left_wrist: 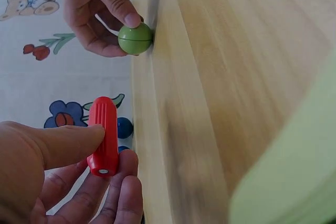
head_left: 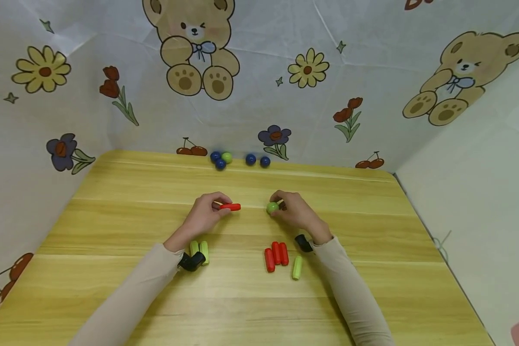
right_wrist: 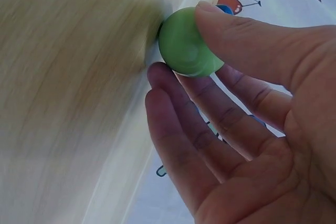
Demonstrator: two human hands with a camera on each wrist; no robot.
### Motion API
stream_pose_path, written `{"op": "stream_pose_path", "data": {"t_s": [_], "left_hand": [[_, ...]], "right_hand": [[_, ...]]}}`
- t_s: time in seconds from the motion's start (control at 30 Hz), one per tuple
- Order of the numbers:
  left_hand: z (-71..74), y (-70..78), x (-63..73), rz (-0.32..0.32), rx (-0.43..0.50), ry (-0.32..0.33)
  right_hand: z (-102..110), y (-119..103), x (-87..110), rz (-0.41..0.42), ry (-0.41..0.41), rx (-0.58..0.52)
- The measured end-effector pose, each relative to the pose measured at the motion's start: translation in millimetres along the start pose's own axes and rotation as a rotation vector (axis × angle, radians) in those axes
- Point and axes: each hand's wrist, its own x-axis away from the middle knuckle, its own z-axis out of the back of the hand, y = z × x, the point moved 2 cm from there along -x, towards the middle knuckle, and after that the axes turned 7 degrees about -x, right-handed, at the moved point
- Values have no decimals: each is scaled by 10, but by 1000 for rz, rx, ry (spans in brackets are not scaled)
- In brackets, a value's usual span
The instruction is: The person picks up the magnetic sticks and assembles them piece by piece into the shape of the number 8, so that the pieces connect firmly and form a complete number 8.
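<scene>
Between thumb and fingers, my left hand [head_left: 204,215] pinches a red ribbed rod [left_wrist: 103,137] that has a small pale hole in its end. Across from it my right hand [head_left: 297,210] holds a green ball [right_wrist: 185,43] by thumb and fingertips. A seam runs round the green ball in the left wrist view. The two hands are apart, and the red rod points toward the ball. Below the right hand lie several red rods [head_left: 276,253] and one yellow-green rod [head_left: 297,267]. Yellow-green rods [head_left: 204,253] lie by the left wrist, partly hidden by the black wrist camera [head_left: 192,262].
At the table's back edge sit blue balls [head_left: 251,159] and another green ball [head_left: 227,157]. A white cloth [head_left: 259,105] printed with bears and flowers hangs behind the wooden table [head_left: 233,307]. Another black wrist camera [head_left: 303,243] is on the right wrist.
</scene>
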Motion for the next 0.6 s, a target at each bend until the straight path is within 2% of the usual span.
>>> {"op": "stream_pose_path", "data": {"t_s": [0.2, 0.4, 0.6], "left_hand": [[-78, 62, -103, -28, 4, -20], [-178, 107, -201, -58, -23, -14], [-248, 128, -282, -39, -22, -30]], "right_hand": [[-28, -6, -15, 6, 10, 37], [-30, -24, 3, 7, 2, 15], [-28, -44, 5, 3, -9, 20]]}}
